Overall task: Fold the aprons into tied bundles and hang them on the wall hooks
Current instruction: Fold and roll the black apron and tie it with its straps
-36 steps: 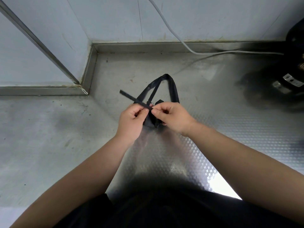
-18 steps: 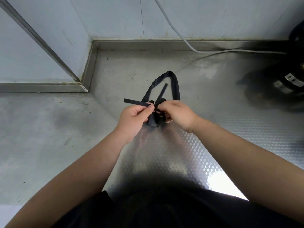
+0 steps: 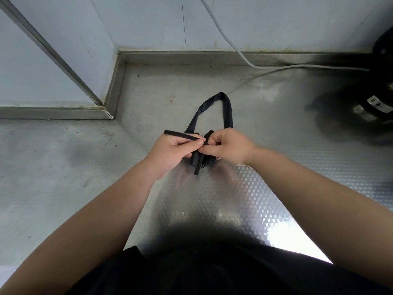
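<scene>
One head-worn wide-angle view looks steeply down, close over the steel surface [image 3: 234, 199]

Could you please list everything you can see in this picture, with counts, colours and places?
apron bundle: one, black, between the hands, its loop reaching toward the wall
tie strap: one, black, sticking out to the left of the bundle
counter: one, grey embossed steel, fills the lower view
cable: one, white, down the back wall, then right along the counter
appliance: one, black with labels, far right, cut off by the frame
wall: pale grey panels, behind the counter
left hand: one, pinches the tie strap
right hand: one, pinches the bundle at its knot
clothing: black, bottom edge
</scene>
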`<action>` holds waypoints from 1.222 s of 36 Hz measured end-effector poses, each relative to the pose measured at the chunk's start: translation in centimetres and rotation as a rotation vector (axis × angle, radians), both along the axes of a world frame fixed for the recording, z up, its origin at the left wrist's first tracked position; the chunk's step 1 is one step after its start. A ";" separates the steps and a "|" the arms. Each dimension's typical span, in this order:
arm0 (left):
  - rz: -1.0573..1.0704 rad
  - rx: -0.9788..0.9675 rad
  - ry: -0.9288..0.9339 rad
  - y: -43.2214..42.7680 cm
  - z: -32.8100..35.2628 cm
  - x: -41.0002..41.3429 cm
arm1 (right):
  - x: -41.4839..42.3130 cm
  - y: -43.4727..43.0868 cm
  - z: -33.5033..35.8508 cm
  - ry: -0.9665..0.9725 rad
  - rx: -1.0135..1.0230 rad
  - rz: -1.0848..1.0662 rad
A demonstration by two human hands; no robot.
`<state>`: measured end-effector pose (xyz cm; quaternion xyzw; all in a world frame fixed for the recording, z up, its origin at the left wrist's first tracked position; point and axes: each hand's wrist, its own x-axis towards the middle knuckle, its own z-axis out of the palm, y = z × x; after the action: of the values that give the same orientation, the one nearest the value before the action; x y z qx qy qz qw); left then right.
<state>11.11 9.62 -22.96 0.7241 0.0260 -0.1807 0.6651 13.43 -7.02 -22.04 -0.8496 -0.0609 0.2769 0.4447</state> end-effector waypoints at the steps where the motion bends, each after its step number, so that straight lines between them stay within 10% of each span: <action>1: 0.030 -0.008 -0.002 -0.1 -0.1 0.0 | -0.1 0.1 -0.1 -0.026 -0.011 -0.008; 17: 0.241 -0.283 0.143 -1.3 -0.2 -1.1 | -0.3 0.4 -0.3 0.155 0.122 -0.158; 26: 0.198 -0.239 0.071 -1.2 -0.4 -1.5 | -0.4 -0.4 -0.4 0.587 0.678 -0.339; 44: 0.524 -0.074 0.069 0.1 -1.7 -3.1 | -1.8 1.0 -3.4 0.123 0.456 -0.725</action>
<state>8.02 9.76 -24.65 0.6613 0.2286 -0.0278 0.7139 11.60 -5.98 -25.48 -0.6780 0.2086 0.1321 0.6924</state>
